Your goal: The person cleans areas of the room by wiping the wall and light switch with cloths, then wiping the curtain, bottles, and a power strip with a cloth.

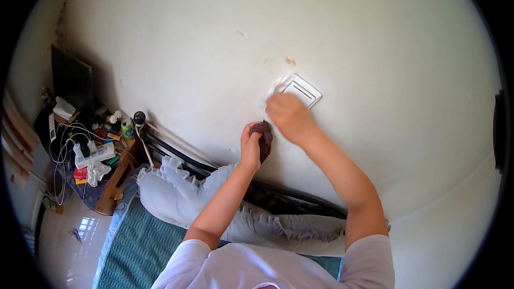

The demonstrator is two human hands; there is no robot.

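In front of a pale wall, my left hand [249, 147] is closed around a bunched dark maroon cloth [263, 138]. Up and to the right of it, my right hand [287, 113] has its fingers curled together; what they hold, if anything, is hidden. A white wall plate [304, 90] with a slot-like line in it is tilted on the wall just beyond my right hand, which overlaps its lower left edge. White, ruffled material [274, 86] shows beside the plate, above my right knuckles. The two hands are close but apart.
Below the hands are a dark bed rail [316, 202], grey ruffled pillows [289, 231] and a green quilted bed cover [140, 243]. At left stands a cluttered wooden desk [119, 182] with a black monitor [72, 79], cables, a power strip [96, 155] and a green can [127, 128].
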